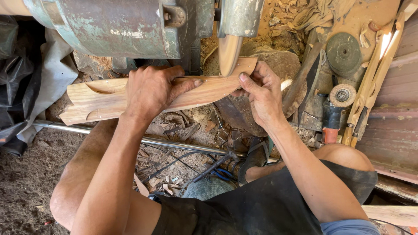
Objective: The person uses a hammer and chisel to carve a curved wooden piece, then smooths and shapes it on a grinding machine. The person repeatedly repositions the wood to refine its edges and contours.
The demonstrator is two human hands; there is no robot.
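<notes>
Both hands grip a curved wooden piece (152, 93) held crosswise at mid-frame: the left hand (152, 89) clamps its middle, the right hand (257, 93) pinches the end toward 2 o'clock. Steady, even pressure seems wise where that end meets the spinning disc (228, 52) at 12 o'clock.

My left hand (152, 91) and right hand (257, 98) have little room ahead: the green motor housing (117, 26) hangs just above my knuckles, and the spinning disc (229, 52) stands between my hands, touching the carved wooden piece (100, 98). To the right, the angle grinder (335, 111), grinding wheel (344, 53) and leaning sticks (374, 74) crowd the way. Below, a metal pipe (183, 147) crosses over scraps. Leftward, past the tarp (39, 74), the dirt lies open.
</notes>
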